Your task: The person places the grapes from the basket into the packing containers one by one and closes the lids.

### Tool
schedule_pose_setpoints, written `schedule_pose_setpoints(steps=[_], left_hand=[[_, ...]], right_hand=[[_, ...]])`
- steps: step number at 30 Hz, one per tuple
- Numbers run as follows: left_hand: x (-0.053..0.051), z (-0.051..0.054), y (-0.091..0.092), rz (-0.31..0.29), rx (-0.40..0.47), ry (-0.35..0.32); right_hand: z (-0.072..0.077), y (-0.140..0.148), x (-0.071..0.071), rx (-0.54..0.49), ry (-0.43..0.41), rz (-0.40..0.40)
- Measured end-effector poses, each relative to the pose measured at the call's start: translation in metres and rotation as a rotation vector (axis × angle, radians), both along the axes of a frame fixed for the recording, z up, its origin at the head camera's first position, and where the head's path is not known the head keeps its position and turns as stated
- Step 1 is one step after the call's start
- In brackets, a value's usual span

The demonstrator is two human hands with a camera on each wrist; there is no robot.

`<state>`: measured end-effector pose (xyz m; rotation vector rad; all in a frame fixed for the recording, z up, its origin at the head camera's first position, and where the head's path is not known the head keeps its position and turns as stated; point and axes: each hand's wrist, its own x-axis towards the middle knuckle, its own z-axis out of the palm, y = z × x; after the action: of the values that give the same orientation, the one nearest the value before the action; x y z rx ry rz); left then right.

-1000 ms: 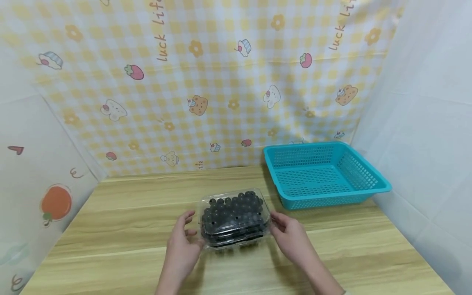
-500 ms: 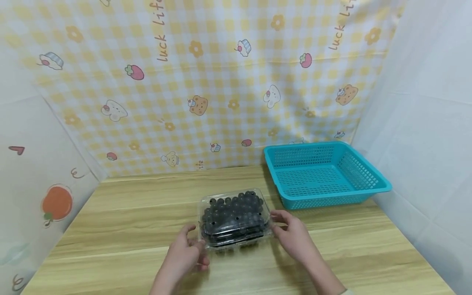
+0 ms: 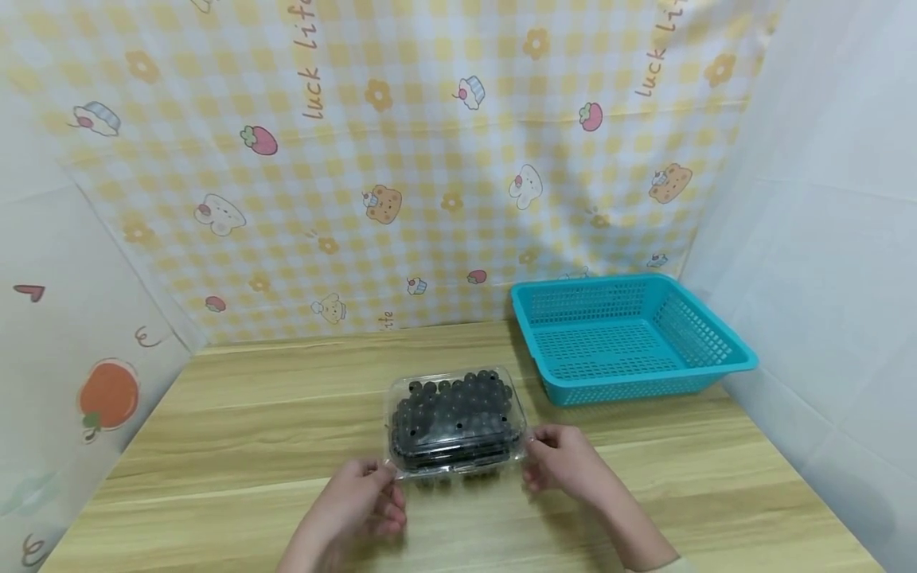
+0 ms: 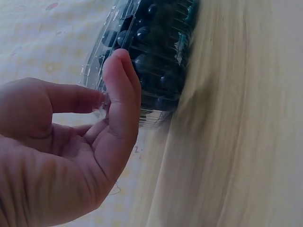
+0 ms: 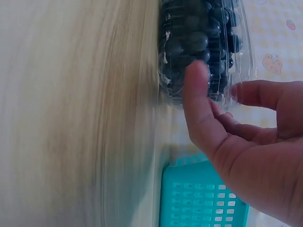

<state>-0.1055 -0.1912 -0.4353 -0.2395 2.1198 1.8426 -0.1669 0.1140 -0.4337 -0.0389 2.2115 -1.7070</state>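
Observation:
A clear plastic clamshell box (image 3: 458,471) filled with dark round fruit (image 3: 453,406), which look like grapes, sits on the wooden table in the head view. Its lid is down. At the front left corner, my left hand (image 3: 354,497) pinches the rim between thumb and fingers. The left wrist view has this left hand (image 4: 90,146) close up, one finger pointing up along the box's side. My right hand (image 3: 566,461) pinches the rim at the front right corner. In the right wrist view, the thumb and fingers of that hand (image 5: 241,142) meet at the box edge.
A teal plastic basket (image 3: 655,380) with perforated walls stands at the back right of the wooden table (image 3: 236,446), holding nothing visible. Behind the table hangs a yellow checked cloth (image 3: 444,239). White sheeting (image 3: 824,278) closes off the right side.
My left hand has shifted toward the viewer and now pinches the front left corner. My right hand has slid slightly toward the front corner, fingers curling lower. The box has barely moved.

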Motion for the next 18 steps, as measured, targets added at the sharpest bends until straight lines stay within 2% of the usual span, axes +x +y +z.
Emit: schedule_pose_setpoints(steps=[3, 7, 11, 18], left_hand=[[-0.008, 0.001, -0.001, 0.011, -0.033, 0.024], [-0.018, 0.002, 0.001, 0.069, -0.061, 0.019], [-0.024, 0.004, 0.003, 0.127, -0.074, -0.015], [-0.033, 0.007, 0.003, 0.155, -0.066, -0.029]], right_hand=[[-0.001, 0.001, -0.001, -0.023, -0.015, 0.035], [0.000, -0.001, -0.003, -0.012, -0.015, 0.045], [0.002, -0.005, -0.006, 0.006, -0.012, 0.021], [0.004, -0.010, -0.015, 0.016, -0.004, -0.055]])
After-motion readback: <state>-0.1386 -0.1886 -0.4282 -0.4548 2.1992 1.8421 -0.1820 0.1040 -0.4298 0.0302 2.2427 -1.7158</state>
